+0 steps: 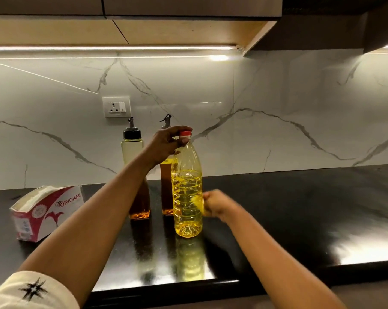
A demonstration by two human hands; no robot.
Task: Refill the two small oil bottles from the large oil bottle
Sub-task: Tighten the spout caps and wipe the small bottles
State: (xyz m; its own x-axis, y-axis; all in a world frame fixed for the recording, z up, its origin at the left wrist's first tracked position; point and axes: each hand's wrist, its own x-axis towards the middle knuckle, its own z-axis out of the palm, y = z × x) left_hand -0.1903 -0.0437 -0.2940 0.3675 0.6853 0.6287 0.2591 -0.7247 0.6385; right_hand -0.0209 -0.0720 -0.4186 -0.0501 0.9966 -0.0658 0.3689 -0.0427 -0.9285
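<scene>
The large clear oil bottle (187, 192) stands upright on the black counter (300, 219), about two-thirds full of yellow oil. My left hand (168, 143) pinches its red cap (185, 134) from above. My right hand (215, 206) grips the bottle's lower body from the right; it is blurred. Behind stand two small square oil bottles with black pour spouts. The left small bottle (132, 148) holds a little amber oil at the bottom. The right small bottle (166, 188) is largely hidden behind my hand and the large bottle.
A pink and white tissue box (44, 210) lies at the left of the counter. A wall socket (116, 107) sits on the marble backsplash above the small bottles. The counter's front edge (166, 286) runs close to me.
</scene>
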